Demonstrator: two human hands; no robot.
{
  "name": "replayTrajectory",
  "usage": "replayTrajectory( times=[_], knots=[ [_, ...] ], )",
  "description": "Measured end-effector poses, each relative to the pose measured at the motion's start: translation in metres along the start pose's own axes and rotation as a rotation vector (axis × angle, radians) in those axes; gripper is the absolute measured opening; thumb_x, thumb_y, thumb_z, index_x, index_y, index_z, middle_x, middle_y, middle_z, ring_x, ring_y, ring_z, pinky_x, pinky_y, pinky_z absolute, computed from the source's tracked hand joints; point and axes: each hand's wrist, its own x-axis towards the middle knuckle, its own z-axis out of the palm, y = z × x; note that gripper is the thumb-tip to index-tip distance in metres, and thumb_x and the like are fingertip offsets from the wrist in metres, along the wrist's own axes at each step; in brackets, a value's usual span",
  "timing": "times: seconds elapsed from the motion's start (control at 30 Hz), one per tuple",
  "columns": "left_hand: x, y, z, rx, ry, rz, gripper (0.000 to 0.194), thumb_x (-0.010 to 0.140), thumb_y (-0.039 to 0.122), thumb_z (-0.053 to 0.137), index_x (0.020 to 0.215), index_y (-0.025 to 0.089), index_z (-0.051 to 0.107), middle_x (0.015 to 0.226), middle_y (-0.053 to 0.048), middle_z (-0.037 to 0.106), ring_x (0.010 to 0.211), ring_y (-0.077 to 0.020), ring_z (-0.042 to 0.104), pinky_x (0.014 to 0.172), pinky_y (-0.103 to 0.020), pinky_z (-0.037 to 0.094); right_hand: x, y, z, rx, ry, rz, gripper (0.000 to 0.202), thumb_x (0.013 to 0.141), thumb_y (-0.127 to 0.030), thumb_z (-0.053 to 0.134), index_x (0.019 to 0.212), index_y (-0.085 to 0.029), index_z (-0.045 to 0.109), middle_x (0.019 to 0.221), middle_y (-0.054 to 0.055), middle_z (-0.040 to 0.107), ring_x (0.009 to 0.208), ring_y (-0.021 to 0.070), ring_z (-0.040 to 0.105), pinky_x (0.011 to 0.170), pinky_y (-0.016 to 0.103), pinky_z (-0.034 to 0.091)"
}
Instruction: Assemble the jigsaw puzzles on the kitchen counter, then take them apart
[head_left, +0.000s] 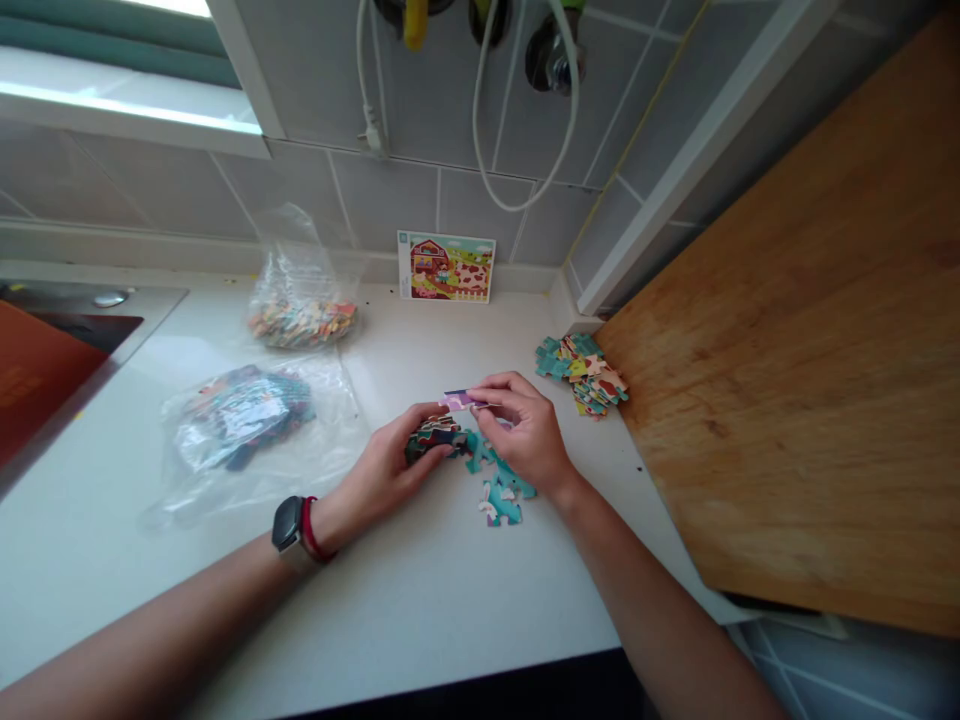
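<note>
My left hand (400, 452), with a dark watch and red band on its wrist, grips a stack of puzzle pieces (436, 436) above the white counter. Between the fingertips of my right hand (523, 425) is a purple puzzle piece (459, 400), just over the stack. Teal puzzle pieces (501, 503) lie on the counter below my right hand, which partly covers them. Farther right, a heap of mixed pieces (581, 372) rests against a wooden board.
Two clear plastic bags of pieces (300, 322) (240, 415) sit on the left. A farm picture card (447, 267) leans on the tiled wall. The large wooden board (810, 350) stands along the right. A white cable (480, 120) hangs above.
</note>
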Motion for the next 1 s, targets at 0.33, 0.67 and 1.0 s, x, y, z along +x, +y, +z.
replayTrajectory(
  times=[0.33, 0.67, 1.0],
  knots=[
    [0.004, -0.001, -0.002, -0.081, 0.012, -0.052, 0.056, 0.098, 0.032, 0.063, 0.148, 0.022, 0.041, 0.123, -0.009, 0.070, 0.104, -0.0206, 0.071, 0.091, -0.035, 0.060, -0.010, 0.000, 0.017, 0.008, -0.112, -0.047, 0.016, 0.090, -0.025, 0.078, 0.106, -0.026, 0.080, 0.107, 0.005, 0.069, 0.101, 0.0189, 0.070, 0.089, 0.033, 0.064],
    [0.001, -0.008, 0.002, -0.170, -0.034, -0.065, 0.073, 0.093, 0.033, 0.073, 0.155, 0.027, 0.036, 0.122, -0.010, 0.072, 0.108, -0.0229, 0.073, 0.093, -0.037, 0.060, -0.010, 0.007, 0.017, -0.113, -0.121, 0.114, 0.040, 0.081, -0.024, 0.087, 0.119, -0.026, 0.077, 0.114, 0.004, 0.059, 0.087, 0.0147, 0.065, 0.084, 0.031, 0.062],
    [0.002, -0.003, 0.002, -0.185, 0.050, -0.039, 0.060, 0.094, 0.033, 0.072, 0.146, 0.025, 0.045, 0.122, -0.010, 0.077, 0.104, -0.0208, 0.076, 0.093, -0.036, 0.062, -0.007, 0.003, 0.010, -0.181, -0.245, 0.033, 0.033, 0.091, -0.026, 0.078, 0.124, -0.029, 0.076, 0.114, 0.005, 0.067, 0.106, 0.0191, 0.067, 0.101, 0.035, 0.055]
  ],
)
